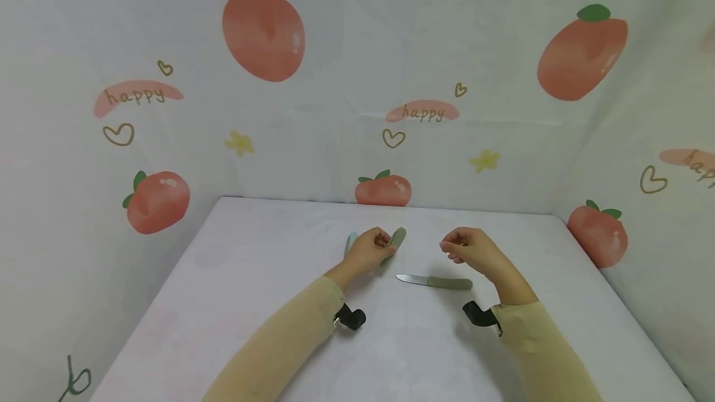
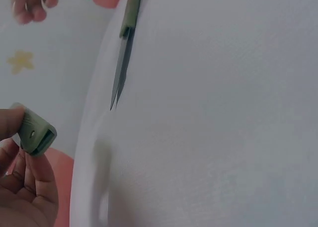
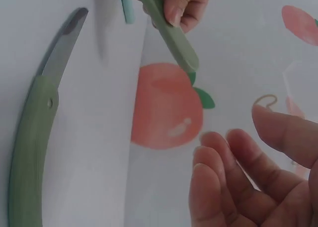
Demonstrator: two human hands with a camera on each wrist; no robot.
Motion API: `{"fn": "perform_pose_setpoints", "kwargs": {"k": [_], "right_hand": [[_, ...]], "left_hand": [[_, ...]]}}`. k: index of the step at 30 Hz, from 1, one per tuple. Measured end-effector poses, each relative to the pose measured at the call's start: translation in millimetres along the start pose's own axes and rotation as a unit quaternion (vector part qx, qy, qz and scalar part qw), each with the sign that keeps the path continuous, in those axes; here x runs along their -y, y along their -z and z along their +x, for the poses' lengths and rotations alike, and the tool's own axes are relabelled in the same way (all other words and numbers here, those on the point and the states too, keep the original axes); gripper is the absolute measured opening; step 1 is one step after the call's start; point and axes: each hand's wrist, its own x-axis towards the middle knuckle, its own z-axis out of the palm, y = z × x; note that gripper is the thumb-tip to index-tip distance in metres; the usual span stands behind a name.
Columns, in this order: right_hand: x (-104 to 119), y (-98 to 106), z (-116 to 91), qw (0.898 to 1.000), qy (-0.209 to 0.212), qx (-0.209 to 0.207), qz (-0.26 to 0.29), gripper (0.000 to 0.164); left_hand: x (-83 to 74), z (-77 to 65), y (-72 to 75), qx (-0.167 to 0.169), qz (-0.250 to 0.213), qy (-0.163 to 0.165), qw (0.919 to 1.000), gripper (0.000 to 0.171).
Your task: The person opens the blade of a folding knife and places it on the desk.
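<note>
In the head view my left hand (image 1: 365, 253) pinches a green-handled folding knife (image 1: 399, 237) above the table, thumb on one side and fingers on the other. The left wrist view shows the slotted end of this green handle (image 2: 39, 132), with no blade sticking out. On the table between the hands lies a second green-handled folding knife (image 1: 450, 283), its blade out and pointing left. My right hand (image 1: 473, 249) hovers above and to the right of it, fingers loosely bent and holding nothing; the right wrist view shows the fingers (image 3: 206, 182) apart from the thumb.
A pale blue-green slim object (image 1: 350, 241) lies just behind the left hand, partly hidden by it. The white-covered table (image 1: 413, 352) ends at a white cloth backdrop (image 1: 335, 92) printed with red fruit.
</note>
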Motion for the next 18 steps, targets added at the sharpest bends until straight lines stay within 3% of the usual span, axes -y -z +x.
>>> {"fn": "perform_pose_setpoints", "kwargs": {"k": [10,18], "right_hand": [[1.8,-32.2,11.9,0.996,0.067,-0.062,0.01,0.025],[0.5,-50.2,15.6,0.991,0.087,-0.099,0.032,0.026]], "left_hand": [[-4.8,-16.9,-5.3,0.012,-0.044,-0.06,0.9972,0.02],[-12.2,-26.1,-9.8,0.025,-0.059,-0.068,0.9956,0.019]]}}
